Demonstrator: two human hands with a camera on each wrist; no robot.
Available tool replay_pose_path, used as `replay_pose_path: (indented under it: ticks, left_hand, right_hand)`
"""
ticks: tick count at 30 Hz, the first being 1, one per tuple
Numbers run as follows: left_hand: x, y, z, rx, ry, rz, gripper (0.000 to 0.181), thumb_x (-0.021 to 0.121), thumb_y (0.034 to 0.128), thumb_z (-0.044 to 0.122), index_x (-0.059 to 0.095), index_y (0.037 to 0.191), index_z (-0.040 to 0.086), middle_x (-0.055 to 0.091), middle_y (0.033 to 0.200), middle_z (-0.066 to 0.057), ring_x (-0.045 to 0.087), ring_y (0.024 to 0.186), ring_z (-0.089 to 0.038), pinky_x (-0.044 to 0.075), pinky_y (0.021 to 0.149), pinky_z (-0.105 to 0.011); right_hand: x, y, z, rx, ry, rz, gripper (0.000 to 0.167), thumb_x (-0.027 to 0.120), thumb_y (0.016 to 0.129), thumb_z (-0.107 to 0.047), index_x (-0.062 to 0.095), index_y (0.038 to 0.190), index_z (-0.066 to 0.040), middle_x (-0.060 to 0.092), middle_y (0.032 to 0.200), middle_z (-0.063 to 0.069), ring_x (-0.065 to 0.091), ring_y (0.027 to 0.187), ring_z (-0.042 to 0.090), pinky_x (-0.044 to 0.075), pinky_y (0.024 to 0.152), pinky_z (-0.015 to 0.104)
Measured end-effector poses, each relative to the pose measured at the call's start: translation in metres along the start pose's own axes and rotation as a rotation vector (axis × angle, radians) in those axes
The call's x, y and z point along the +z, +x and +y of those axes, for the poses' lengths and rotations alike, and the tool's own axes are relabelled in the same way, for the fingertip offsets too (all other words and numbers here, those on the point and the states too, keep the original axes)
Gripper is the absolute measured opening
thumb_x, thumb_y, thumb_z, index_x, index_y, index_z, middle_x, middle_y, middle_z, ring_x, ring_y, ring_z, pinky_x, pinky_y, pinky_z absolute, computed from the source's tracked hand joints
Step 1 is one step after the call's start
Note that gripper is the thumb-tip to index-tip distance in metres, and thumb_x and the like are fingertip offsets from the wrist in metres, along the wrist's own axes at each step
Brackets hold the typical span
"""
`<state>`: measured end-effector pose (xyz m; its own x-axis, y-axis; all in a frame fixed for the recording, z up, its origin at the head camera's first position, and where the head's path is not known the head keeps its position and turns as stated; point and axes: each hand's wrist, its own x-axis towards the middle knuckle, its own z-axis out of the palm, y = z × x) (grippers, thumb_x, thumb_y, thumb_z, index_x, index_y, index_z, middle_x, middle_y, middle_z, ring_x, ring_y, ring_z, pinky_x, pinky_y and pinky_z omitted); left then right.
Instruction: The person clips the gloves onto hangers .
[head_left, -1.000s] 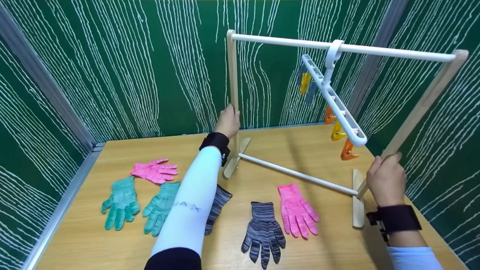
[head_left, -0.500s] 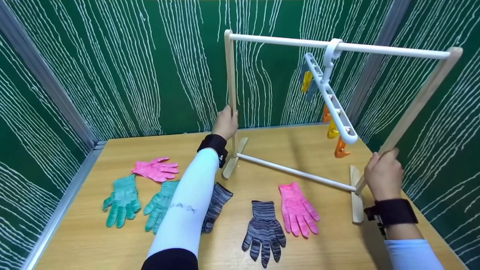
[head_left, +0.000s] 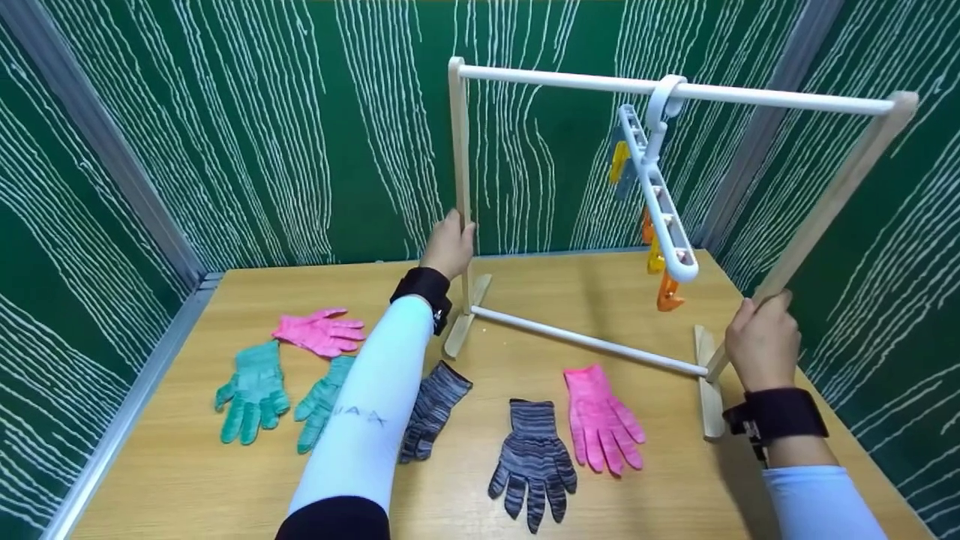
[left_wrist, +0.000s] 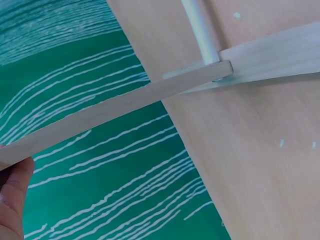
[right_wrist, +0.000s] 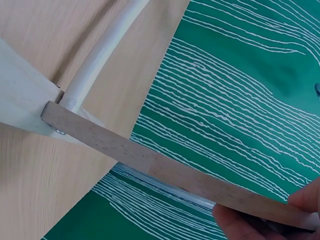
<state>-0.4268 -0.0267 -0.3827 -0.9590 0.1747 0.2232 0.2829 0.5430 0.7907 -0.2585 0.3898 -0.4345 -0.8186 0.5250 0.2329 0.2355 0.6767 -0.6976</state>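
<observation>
A drying rack (head_left: 577,339) with two wooden uprights and white bars stands on the table. My left hand (head_left: 448,246) grips the left upright (head_left: 459,142) at mid-height. The right upright (head_left: 832,199) is held by my right hand (head_left: 765,341), lower down near its foot. From the top bar (head_left: 555,77) hangs a pale blue clip hanger (head_left: 660,199), hooked a little right of the middle. Yellow, orange and blue-grey clips dangle from it, such as an orange clip (head_left: 669,292). In the wrist views, fingers (left_wrist: 15,195) and fingers (right_wrist: 235,222) wrap the uprights.
Gloves lie on the wooden table (head_left: 480,495) in front of the rack: two pink, such as a pink glove (head_left: 602,420), two striped grey, such as a grey glove (head_left: 532,454), and two green, such as a green glove (head_left: 253,386). My left forearm partly covers one green glove. Green walls surround the table.
The rack's right side has shifted slightly away and to the left, with my right hand on it. The hanger has swung a little. Both hands have kept their hold; the view has turned slightly.
</observation>
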Motion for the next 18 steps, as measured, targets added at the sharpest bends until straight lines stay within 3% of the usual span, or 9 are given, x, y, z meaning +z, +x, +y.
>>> replay_pose_path:
  ticks: [8,12,18]
  left_hand:
    - [-0.009,-0.004,-0.004,-0.019,0.006,0.011,0.031,0.042,0.1193,0.023,0.055,0.134,-0.001,0.060,0.106,-0.011,0.059,0.093,-0.023,0.055,0.083,-0.038]
    - [-0.013,-0.007,-0.007,-0.022,-0.005,0.012,0.031,0.041,0.1195,0.023,0.054,0.136,-0.001,0.059,0.105,-0.011,0.059,0.093,-0.023,0.055,0.083,-0.038]
    - [-0.024,-0.013,-0.010,-0.035,-0.024,0.006,0.034,0.041,0.1196,0.024,0.053,0.141,0.000,0.060,0.108,-0.013,0.060,0.097,-0.024,0.056,0.088,-0.041]
  right_hand:
    - [0.006,0.003,-0.007,-0.037,0.022,0.003,0.055,0.032,0.116,-0.026,0.030,0.154,0.014,0.059,0.120,0.042,0.068,0.106,0.057,0.058,0.071,0.051]
    - [0.009,0.006,-0.010,-0.026,0.035,-0.023,0.055,0.031,0.117,-0.026,0.029,0.155,0.012,0.059,0.124,0.041,0.068,0.107,0.056,0.058,0.069,0.046]
    - [0.014,0.009,-0.017,-0.028,0.062,-0.057,0.056,0.031,0.117,-0.026,0.026,0.158,0.012,0.057,0.131,0.044,0.067,0.114,0.057,0.062,0.083,0.059]
